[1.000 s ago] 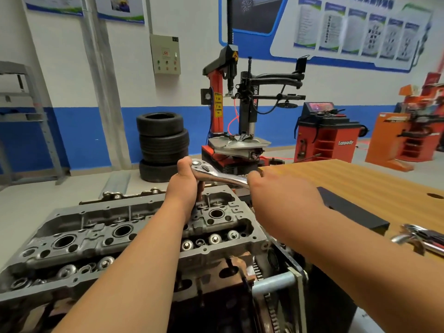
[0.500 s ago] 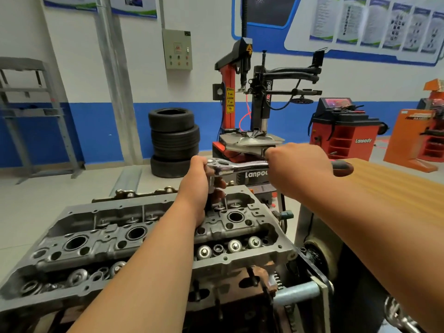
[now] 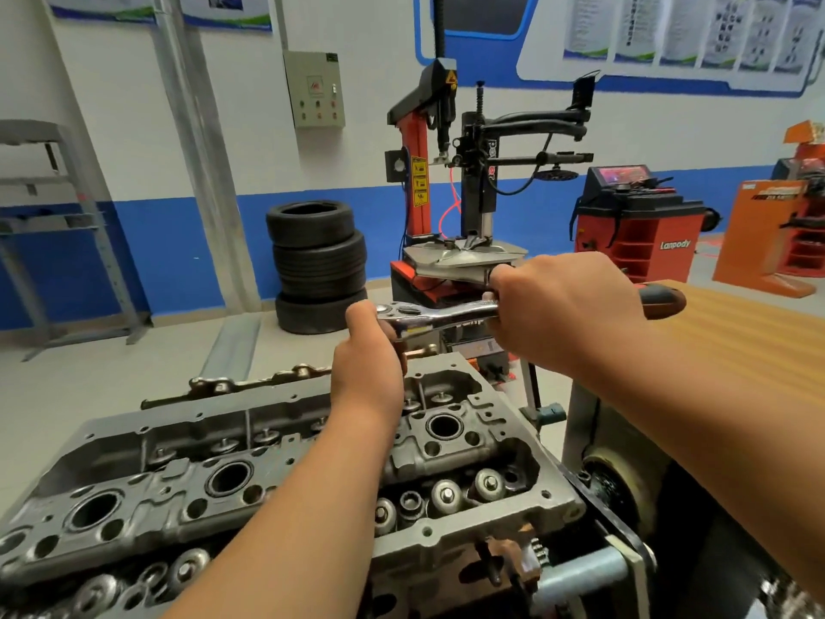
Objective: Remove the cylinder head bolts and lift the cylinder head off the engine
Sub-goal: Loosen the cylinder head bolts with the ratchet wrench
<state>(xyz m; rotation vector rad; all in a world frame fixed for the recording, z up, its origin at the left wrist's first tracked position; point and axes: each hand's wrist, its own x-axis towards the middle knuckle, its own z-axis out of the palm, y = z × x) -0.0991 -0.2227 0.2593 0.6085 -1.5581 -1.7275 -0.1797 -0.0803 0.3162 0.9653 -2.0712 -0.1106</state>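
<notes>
At frame centre, above the grey cast-metal cylinder head (image 3: 169,466) in the lower left, left hand (image 3: 370,373) clasping the drive end of the chrome ratchet wrench (image 3: 446,312), right hand (image 3: 567,314) gripping its handle

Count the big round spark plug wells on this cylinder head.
3 spark plug wells: one near the cylinder head's left end, one just right of it, one near its right end. The left forearm may hide a fourth.

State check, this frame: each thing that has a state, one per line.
Ratchet wrench: roughly level, held by both hands.
Left hand: holds the wrench at its head end.
Right hand: grips the wrench handle.
Cylinder head: in place, not lifted.
Tyres: stacked.
</notes>
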